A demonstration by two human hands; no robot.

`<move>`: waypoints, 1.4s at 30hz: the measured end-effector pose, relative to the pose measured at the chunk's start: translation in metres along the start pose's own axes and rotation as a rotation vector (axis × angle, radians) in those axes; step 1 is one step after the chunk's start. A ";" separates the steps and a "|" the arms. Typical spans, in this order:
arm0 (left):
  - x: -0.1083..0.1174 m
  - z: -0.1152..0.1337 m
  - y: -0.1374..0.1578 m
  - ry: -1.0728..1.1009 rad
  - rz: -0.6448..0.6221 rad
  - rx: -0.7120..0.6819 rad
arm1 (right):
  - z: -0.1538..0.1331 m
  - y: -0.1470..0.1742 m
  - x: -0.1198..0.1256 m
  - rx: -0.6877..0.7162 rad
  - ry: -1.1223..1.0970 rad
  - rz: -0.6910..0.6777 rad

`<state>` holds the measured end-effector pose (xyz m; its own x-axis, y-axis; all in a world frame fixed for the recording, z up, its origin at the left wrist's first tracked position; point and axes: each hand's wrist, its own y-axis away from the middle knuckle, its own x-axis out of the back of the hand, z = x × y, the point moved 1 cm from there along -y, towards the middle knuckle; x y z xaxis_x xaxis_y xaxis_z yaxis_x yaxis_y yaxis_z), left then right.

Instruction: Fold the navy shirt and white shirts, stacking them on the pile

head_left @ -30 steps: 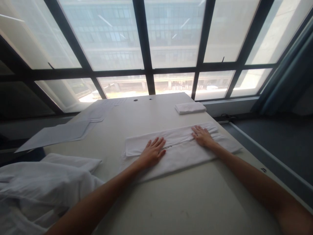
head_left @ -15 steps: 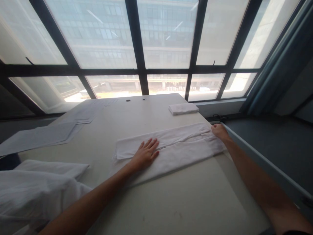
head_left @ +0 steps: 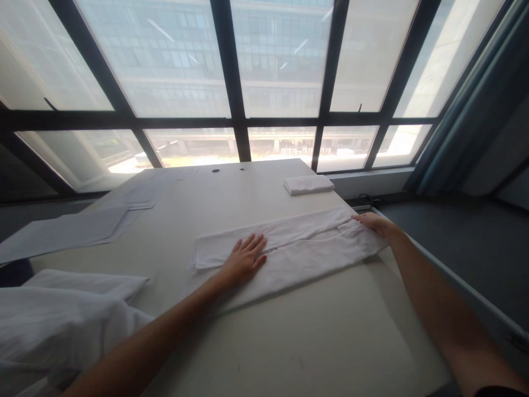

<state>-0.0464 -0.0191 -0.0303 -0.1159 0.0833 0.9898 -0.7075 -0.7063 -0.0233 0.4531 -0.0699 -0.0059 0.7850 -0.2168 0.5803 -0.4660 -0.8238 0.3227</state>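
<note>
Taking the clock from the cloth's centre: the person's right hand appears to pinch one end of a long folded white cloth, thumb and fingers closed on its edge between two and three o'clock. The left hand lies flat on top at nine o'clock, fingers spread, gripping nothing. The cloth rests on a white table, a creased line running along its length. It looks light, soft and limp, hard to break but easy to wrinkle; its short ends and corners seem the best holds, layers pinched together while a palm anchors the rest. Further out, a smaller folded cloth sits at one o'clock, paper sheets between nine and ten, heaped white fabric between eight and nine, tall windows at twelve
</note>
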 end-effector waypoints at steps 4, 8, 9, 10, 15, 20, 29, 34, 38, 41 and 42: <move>-0.001 0.000 0.000 0.003 0.003 -0.006 | -0.004 0.018 0.008 0.061 -0.246 -0.343; 0.000 0.001 0.001 0.005 0.002 -0.003 | -0.019 0.036 0.013 0.157 -0.229 -0.360; 0.001 0.001 0.001 0.006 -0.001 -0.001 | -0.026 0.040 0.013 0.187 -0.217 -0.358; 0.001 0.002 0.001 0.007 -0.004 0.001 | -0.033 0.044 0.013 0.214 -0.206 -0.356; 0.005 0.006 0.002 0.009 -0.006 0.009 | -0.073 0.068 0.010 0.281 -0.166 -0.366; 0.006 0.007 0.003 0.017 -0.005 0.010 | -0.097 0.084 0.006 0.283 -0.053 -0.308; 0.000 0.004 0.002 0.022 0.011 -0.002 | -0.107 0.087 -0.049 0.362 -0.189 -0.451; -0.003 0.001 0.002 0.016 0.018 -0.011 | -0.108 0.092 -0.105 0.410 -0.286 -0.590; -0.003 0.001 0.002 0.022 0.021 -0.009 | -0.101 0.070 -0.116 0.472 -0.178 -0.345; -0.004 0.002 0.003 0.027 0.026 -0.010 | -0.093 0.052 -0.111 0.574 -0.015 -0.016; -0.003 0.003 0.003 0.032 0.026 -0.009 | -0.090 0.049 -0.109 0.606 0.039 0.036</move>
<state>-0.0465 -0.0234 -0.0330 -0.1562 0.0875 0.9838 -0.7100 -0.7024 -0.0502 0.3075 -0.0393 0.0140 0.7521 -0.2406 0.6136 -0.1681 -0.9702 -0.1744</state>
